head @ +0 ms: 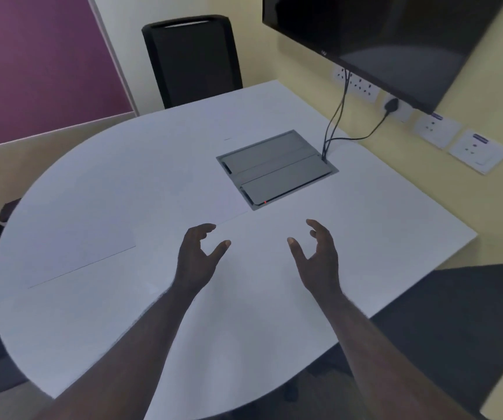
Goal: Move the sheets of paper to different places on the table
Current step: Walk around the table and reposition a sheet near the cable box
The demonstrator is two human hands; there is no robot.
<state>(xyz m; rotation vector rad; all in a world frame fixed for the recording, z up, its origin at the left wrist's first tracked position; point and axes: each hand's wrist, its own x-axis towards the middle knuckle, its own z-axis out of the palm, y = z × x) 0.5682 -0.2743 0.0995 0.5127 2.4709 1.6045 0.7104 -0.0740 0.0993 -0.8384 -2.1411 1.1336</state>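
Fingers (206,228) on both hands are spread and curled, gripping nothing, hovering over the counter (380,237). One sheet (83,253) lies at 9 o'clock of the left hand (197,256); another sheet (253,283) is under both, so my guess is it's next.

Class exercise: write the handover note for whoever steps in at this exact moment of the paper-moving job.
Left hand: open, fingers curled, holding nothing.
Right hand: open, likewise empty.
Both hover over a sheet of paper at the near middle of the white table.
A second sheet lies at the left; a third, fainter one seems to lie beside the grey cable hatch.
Done: cannot tell from this view.
Left: grasp the near sheet and place it elsewhere.
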